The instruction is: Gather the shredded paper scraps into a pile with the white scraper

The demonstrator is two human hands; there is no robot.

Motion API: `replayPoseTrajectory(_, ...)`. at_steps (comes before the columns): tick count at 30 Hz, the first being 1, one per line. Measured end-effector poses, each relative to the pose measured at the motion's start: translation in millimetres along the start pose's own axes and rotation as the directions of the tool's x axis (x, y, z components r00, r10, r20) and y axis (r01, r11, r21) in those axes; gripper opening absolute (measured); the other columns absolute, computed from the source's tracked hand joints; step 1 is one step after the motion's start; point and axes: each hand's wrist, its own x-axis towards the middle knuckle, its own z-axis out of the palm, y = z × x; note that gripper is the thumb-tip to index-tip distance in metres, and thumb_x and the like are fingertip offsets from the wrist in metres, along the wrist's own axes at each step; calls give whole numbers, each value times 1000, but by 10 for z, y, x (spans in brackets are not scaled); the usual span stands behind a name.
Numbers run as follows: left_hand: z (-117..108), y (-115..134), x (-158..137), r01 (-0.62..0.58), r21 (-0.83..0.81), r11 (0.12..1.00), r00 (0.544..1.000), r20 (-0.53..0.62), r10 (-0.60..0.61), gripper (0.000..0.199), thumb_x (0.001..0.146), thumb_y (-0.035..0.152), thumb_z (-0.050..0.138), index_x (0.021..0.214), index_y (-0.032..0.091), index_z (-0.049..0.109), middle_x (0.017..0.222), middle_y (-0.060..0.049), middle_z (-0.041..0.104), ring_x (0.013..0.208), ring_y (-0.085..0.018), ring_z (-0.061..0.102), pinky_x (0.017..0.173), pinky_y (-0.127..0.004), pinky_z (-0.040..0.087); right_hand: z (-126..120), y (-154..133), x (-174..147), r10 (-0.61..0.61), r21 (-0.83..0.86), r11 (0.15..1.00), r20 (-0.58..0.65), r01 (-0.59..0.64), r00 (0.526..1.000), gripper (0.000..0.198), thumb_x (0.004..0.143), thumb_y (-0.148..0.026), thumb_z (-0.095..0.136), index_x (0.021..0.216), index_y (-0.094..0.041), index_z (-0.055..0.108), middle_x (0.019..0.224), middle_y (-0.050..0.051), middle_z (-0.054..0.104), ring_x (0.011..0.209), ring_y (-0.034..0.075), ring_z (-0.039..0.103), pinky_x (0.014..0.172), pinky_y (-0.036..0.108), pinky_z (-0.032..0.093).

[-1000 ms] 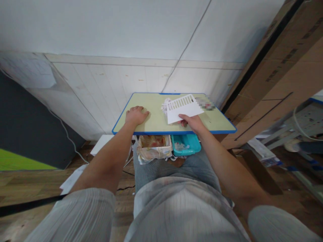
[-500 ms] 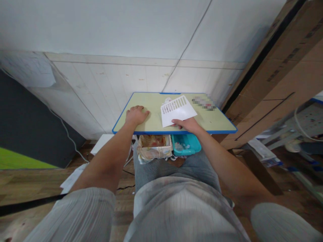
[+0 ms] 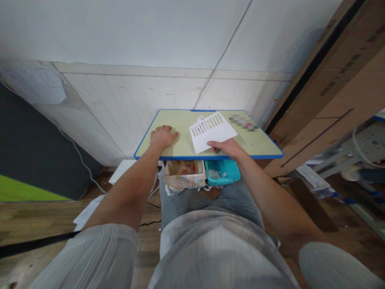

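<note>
My right hand (image 3: 225, 147) grips the near edge of a white card with a row of cut-out slots (image 3: 213, 132), thumb on top and fingers beneath. The card is held tilted over the pale yellow, blue-edged table (image 3: 183, 149), its slotted side facing away from me. Behind its far edge a small white item (image 3: 200, 119) shows in part; I cannot tell what it is. On the table's left half my left hand (image 3: 163, 137) lies flat, fingers apart, holding nothing.
A pixelated item (image 3: 244, 121) lies at the table's back right. Below the near edge are a lined basket (image 3: 183, 182) and a teal bin (image 3: 224, 180). Tall cardboard boxes (image 3: 327, 92) stand on the right, and a white wall (image 3: 135, 92) with a cable (image 3: 224, 52) rises behind.
The card in my right hand has shifted slightly toward me and to the right, with its tilt changed. My left hand stays in place.
</note>
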Motion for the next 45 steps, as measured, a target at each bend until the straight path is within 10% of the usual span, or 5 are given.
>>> replayPoseTrajectory(33,19,-28,11,-12,-16,1000,1000,6,12,68,112,62,50,163,21,70,174,-18,63,159,-43,55,130,-59,44,-11,122,72,64,224,975,-244,-8,968,31,78,-55,75,85,-26,66,63,3,73,52,18,58,51,30,47)
replayPoseTrajectory(45,-22,0,-15,-2,-14,1000,1000,7,2,67,113,62,50,162,21,70,174,-18,64,160,-42,56,131,-58,44,8,-1,-79,61,63,996,-70,-57,996,27,71,-43,90,76,-20,78,71,9,83,60,20,67,66,34,60)
